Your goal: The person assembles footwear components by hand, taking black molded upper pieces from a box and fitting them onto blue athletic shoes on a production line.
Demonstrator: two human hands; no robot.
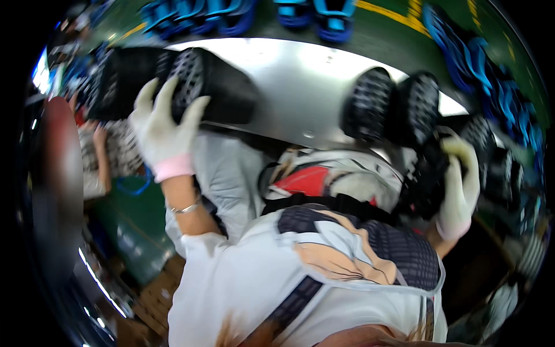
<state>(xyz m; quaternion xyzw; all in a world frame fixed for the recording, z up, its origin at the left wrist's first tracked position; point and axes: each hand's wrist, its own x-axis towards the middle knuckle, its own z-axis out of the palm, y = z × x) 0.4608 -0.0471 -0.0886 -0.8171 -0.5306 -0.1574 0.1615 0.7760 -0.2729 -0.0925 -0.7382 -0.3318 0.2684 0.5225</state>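
Observation:
My left hand (165, 124), in a white glove with a pink cuff, has its fingers spread in front of black shoes with grey-patterned soles (189, 78) at the left of a shiny metal surface (283, 95). Whether the fingertips touch the shoes, I cannot tell. At the right, my gloved right hand (461, 179) has its fingers curled around a black shoe-like thing (425, 176); blur and shadow hide its details. Just beyond it, a pair of black shoes (370, 104) stands on the metal with their patterned soles showing.
Blue sandals (335, 20) line the green floor past the metal surface, and more blue footwear (480, 63) runs down the right. Further black shoes (503, 168) are stacked beyond my right hand. At the left, another person's arm (101, 156) shows near cardboard boxes (156, 301).

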